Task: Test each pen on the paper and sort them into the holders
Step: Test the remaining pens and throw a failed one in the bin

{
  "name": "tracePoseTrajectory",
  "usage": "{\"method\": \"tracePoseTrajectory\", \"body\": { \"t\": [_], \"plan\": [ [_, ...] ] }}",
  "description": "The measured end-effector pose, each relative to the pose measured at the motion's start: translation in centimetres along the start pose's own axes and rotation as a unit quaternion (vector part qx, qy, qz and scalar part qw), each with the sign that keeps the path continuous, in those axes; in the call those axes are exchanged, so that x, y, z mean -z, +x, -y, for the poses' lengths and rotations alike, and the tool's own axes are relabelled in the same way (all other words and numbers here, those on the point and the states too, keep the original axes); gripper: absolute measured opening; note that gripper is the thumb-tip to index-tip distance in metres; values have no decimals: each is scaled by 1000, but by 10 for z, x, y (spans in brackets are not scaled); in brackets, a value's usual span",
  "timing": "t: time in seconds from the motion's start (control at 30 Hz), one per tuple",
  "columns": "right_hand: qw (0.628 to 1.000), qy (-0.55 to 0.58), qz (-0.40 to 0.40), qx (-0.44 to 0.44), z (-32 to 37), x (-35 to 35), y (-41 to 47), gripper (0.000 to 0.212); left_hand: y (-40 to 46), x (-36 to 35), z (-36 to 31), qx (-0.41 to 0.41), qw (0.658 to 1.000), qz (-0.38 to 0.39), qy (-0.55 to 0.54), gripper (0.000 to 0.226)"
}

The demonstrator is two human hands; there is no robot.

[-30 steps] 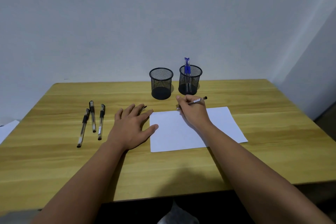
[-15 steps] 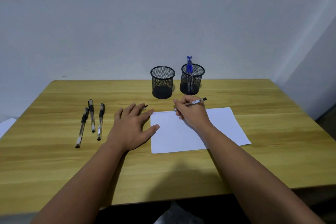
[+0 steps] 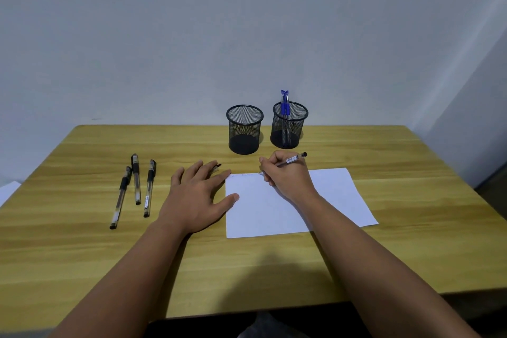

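Right hand pinches black pen, tip at paper top edge; left hand flat, fingers spread, pinning sheet's left edge on surface—should press lightly, scribble short, watching for ink.

Wood table w/ paper, 2 mesh holders, 3 loose pens.

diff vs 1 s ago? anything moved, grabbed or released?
Little. The right hand, gripping the pen, slid a little left along the top edge of the paper; nothing was picked up or released. The left hand stays flat at the paper's left edge. Three pens on the table and both holders are unmoved.
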State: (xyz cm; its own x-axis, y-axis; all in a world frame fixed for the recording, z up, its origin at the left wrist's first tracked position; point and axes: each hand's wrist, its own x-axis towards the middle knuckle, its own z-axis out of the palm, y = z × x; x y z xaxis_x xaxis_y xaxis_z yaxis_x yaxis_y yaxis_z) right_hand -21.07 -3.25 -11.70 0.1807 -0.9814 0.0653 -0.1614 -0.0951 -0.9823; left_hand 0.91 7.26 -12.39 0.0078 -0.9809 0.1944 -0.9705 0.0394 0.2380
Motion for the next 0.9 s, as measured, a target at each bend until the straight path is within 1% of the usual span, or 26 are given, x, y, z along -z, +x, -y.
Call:
{"method": "tracePoseTrajectory", "body": {
  "t": [0.33,0.67,0.9],
  "plan": [
    [1000,-9,9,2,-2,0,0,37,0,0,-1,4,1000,0,-2,76],
    [1000,3,-14,11,-3,0,2,37,0,1,-1,5,1000,-2,-2,75],
    [1000,-18,-5,6,-2,0,2,37,1,2,-1,5,1000,5,0,76]
  ]
}}
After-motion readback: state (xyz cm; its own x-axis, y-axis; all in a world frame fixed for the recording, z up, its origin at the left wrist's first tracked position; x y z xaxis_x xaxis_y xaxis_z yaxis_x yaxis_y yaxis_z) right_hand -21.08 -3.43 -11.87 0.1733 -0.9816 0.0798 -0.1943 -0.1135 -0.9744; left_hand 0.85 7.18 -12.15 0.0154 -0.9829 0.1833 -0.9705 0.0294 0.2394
